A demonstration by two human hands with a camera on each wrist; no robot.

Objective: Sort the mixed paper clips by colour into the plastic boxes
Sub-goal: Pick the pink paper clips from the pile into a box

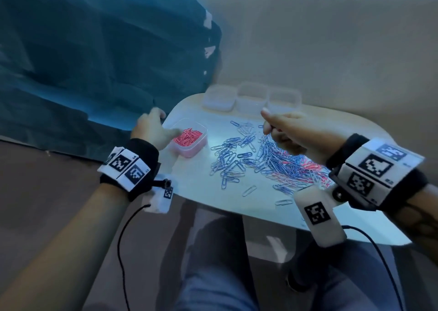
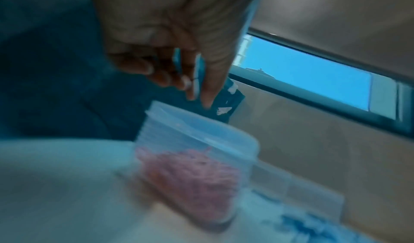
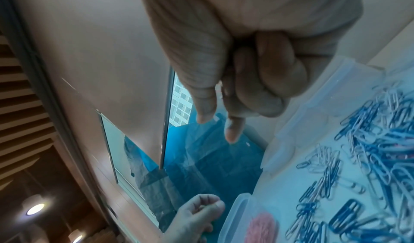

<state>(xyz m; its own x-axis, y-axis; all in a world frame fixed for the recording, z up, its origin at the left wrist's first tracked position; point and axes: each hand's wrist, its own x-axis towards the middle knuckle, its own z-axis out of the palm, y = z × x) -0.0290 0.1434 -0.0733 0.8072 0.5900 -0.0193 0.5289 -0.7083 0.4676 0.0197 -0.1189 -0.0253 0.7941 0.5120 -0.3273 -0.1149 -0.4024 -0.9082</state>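
Pink box (image 1: 189, 140) at centre left of the bench (image 1: 201, 192) is well filled, three boxes (image 1: 251, 96) behind look empty, blue, white and some pink clips (image 1: 272, 161) remain loose; left hand (image 1: 151, 130) fingers loosely curled at the box, right hand (image 1: 291, 130) fingers pinched over the pile, holding what I cannot tell

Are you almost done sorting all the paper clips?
Not yet. One box already holds a heap of pink clips. The left hand is beside that box, fingers loosely curled; the right hand is curled above the pile, and I can't tell if it holds a clip. A big mixed pile, mostly blue with some pink, is left, and three boxes at the back look empty.
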